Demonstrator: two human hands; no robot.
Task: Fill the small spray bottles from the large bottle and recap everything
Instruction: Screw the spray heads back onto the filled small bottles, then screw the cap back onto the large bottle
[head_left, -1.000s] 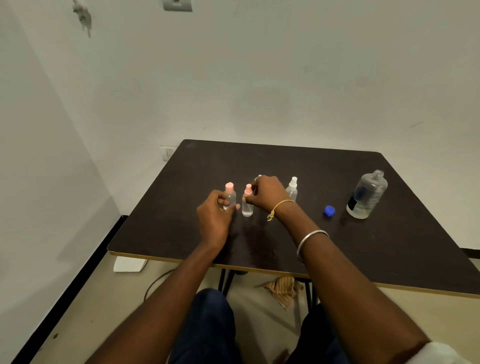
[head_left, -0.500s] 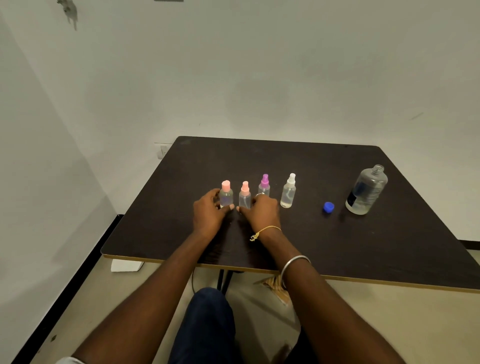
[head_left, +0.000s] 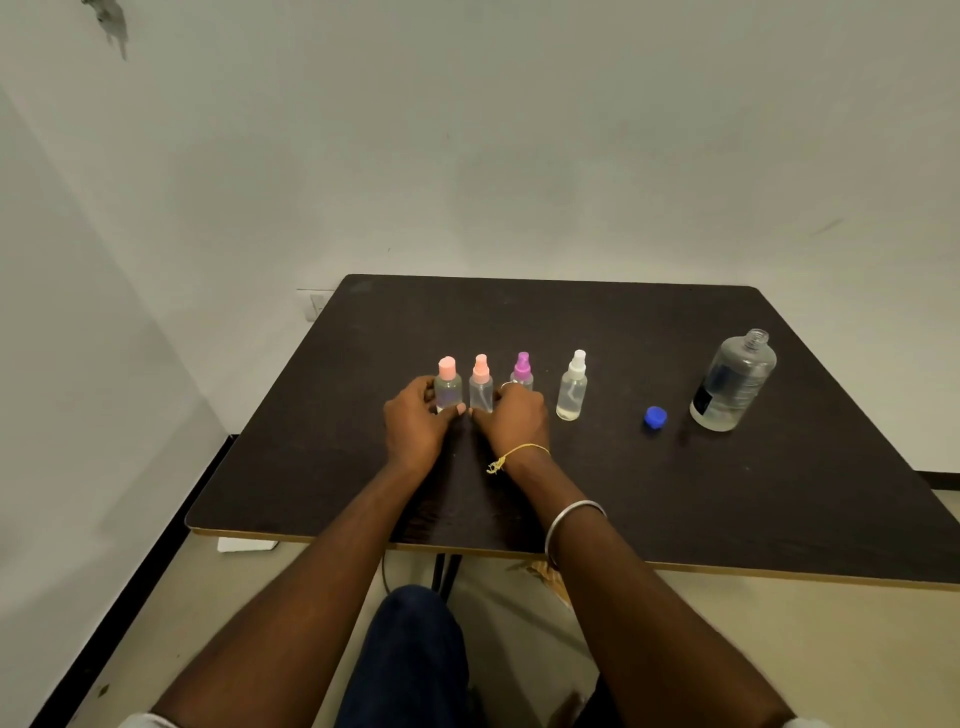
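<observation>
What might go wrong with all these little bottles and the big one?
The large bottle stands open, its blue cap lying beside it, so a bump might spill it. The small spray bottles stand close together; the left hand gripping the leftmost pink bottle and the right hand beside it might knock a neighbour over.

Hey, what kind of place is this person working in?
Probably a plain, sparsely furnished indoor room, not clearly a kitchen or lab: bare white walls, one dark table set near the corner, and a pale floor.
</observation>
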